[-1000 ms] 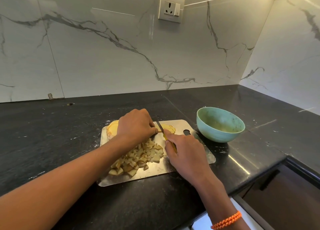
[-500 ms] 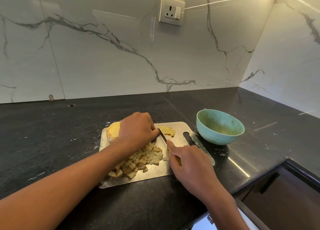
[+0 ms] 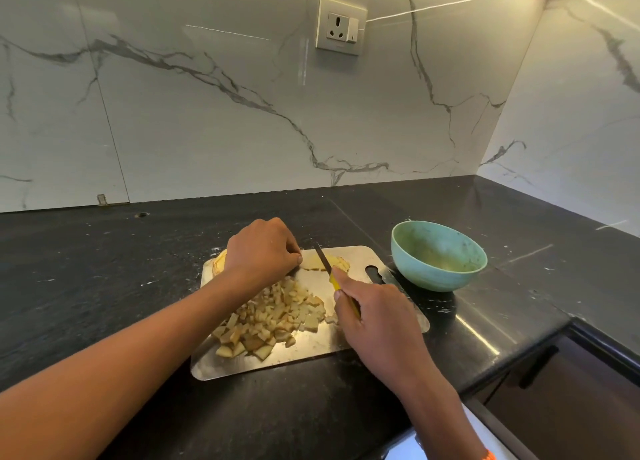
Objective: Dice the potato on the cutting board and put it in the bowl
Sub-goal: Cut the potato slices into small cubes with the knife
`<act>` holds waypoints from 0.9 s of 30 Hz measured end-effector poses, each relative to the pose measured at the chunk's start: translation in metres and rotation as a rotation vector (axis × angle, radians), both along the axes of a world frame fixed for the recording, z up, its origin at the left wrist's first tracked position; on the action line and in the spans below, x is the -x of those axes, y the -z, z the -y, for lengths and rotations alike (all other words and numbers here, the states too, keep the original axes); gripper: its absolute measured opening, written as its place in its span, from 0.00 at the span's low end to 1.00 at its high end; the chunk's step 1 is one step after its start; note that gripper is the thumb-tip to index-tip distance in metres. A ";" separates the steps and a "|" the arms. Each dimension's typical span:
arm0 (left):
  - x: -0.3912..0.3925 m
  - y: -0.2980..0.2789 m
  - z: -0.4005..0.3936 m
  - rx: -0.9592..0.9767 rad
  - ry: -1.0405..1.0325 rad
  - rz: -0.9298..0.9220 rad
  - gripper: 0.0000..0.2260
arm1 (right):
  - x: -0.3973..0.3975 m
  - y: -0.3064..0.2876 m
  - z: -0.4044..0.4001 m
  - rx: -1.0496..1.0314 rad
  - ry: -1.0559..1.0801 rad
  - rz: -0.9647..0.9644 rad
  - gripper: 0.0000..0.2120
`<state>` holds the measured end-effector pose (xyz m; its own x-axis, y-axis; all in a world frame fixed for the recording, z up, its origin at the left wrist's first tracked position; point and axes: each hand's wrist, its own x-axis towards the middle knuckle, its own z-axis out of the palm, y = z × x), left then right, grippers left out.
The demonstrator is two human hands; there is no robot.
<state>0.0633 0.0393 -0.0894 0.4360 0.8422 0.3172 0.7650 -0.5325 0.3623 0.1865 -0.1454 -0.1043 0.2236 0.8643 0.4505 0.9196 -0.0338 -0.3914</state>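
A steel cutting board lies on the black counter. A pile of diced potato covers its near left part. At the board's far edge lies a flat potato slice, and my left hand pins its left end with the fingertips. An uncut potato piece peeks out behind that hand. My right hand grips a yellow-handled knife, whose blade rests across the slice. The empty green bowl stands just right of the board.
The black counter runs back to a marble wall with a socket above. The counter's front edge drops off at the lower right, with a dark cabinet below. A marble side wall closes the right corner.
My right hand has brought the knife forward and to the right, from beside the left fingertips onto the slice. My left hand stays curled at the slice's left end.
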 end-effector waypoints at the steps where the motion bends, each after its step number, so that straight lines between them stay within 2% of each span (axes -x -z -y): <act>1: 0.001 0.001 -0.001 0.004 0.003 0.000 0.04 | 0.000 -0.001 -0.005 0.017 0.000 0.012 0.21; 16: 0.000 0.002 0.003 0.016 0.066 0.000 0.04 | 0.001 0.000 -0.016 0.146 -0.033 0.135 0.22; 27: -0.003 0.003 0.008 -0.043 0.054 -0.038 0.10 | -0.005 0.002 -0.005 0.137 -0.064 0.080 0.21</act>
<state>0.0659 0.0310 -0.0921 0.4927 0.8033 0.3347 0.7474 -0.5876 0.3100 0.1916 -0.1405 -0.1065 0.1342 0.9303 0.3414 0.9495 -0.0220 -0.3131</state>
